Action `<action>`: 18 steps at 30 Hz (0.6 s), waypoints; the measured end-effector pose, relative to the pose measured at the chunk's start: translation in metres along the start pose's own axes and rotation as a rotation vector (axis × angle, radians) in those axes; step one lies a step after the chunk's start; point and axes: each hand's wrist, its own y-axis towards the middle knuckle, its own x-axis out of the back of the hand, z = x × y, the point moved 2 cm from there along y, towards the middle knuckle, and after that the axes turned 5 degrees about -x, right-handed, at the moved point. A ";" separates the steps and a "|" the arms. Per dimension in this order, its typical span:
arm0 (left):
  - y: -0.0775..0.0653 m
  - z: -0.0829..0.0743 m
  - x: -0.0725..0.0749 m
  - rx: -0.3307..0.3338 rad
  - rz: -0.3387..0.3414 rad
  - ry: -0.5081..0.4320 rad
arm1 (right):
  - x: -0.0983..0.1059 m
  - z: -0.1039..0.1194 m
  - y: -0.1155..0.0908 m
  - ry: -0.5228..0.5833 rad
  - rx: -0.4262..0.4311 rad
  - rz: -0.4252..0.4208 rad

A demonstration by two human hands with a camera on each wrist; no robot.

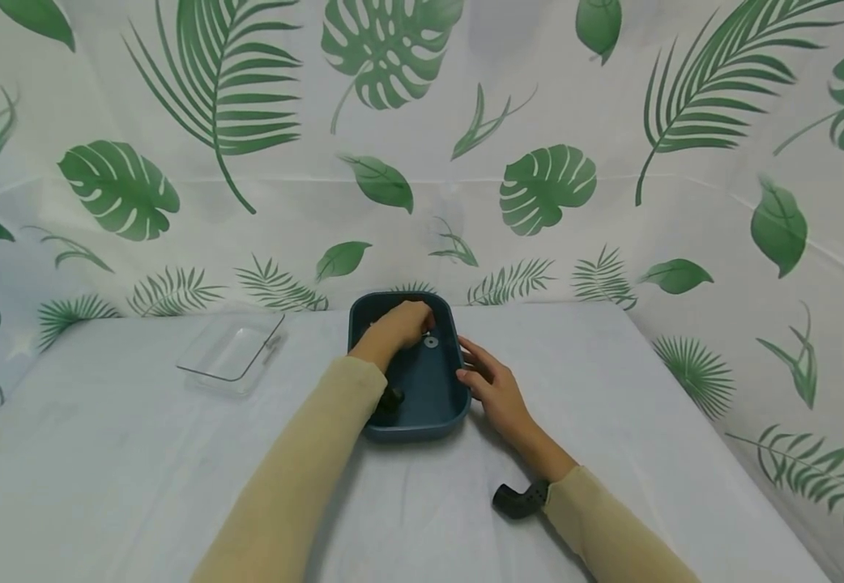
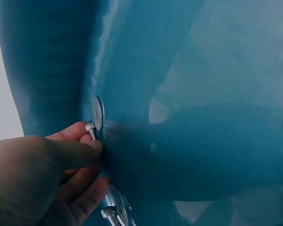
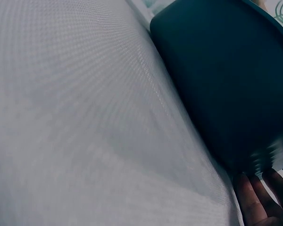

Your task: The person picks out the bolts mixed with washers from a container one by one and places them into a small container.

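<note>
A deep blue rectangular bin (image 1: 411, 429) stands at the middle of the table. My left hand (image 1: 400, 324) reaches into its far part. In the left wrist view, the thumb and fingers pinch a silver bolt (image 2: 90, 127) with a round head. A flat metal washer (image 2: 98, 114) is right beside that bolt. Below the fingers lie a second bolt (image 2: 109, 213) and a second washer (image 2: 120, 203). The head view shows a washer (image 1: 431, 342) on the bin's floor. My right hand (image 1: 495, 393) touches the bin's right side from outside, its fingers (image 3: 250, 197) near the bottom corner.
A clear see-through container (image 1: 236, 352) stands at the left on the white table cloth (image 1: 138, 453). Behind the table hangs a white curtain (image 1: 451, 202) with green leaf prints, which also runs along both sides.
</note>
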 end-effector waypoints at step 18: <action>-0.004 -0.003 -0.001 -0.082 -0.014 -0.001 | 0.002 0.001 -0.002 0.032 -0.001 0.012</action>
